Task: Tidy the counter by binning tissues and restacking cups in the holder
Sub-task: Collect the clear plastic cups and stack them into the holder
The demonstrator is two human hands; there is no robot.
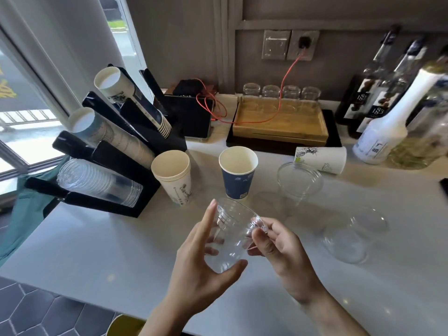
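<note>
Left hand point(201, 251) and right hand point(278, 246) grip clear cup point(230, 238) between them, tilted, above counter point(97, 251); left fingers spread round base, right pinching rim; holder point(116, 151) well left.

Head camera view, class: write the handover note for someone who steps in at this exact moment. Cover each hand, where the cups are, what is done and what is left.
Left hand and right hand together hold one clear plastic cup above the counter.
Black holder at left already carries two paper stacks and a clear stack in the lowest slot.
Loose: a white paper cup stack and a blue paper cup upright, a white paper cup on its side, clear cups at right.
No tissues in view.
Left: slot the held cup, then the loose ones.
</note>
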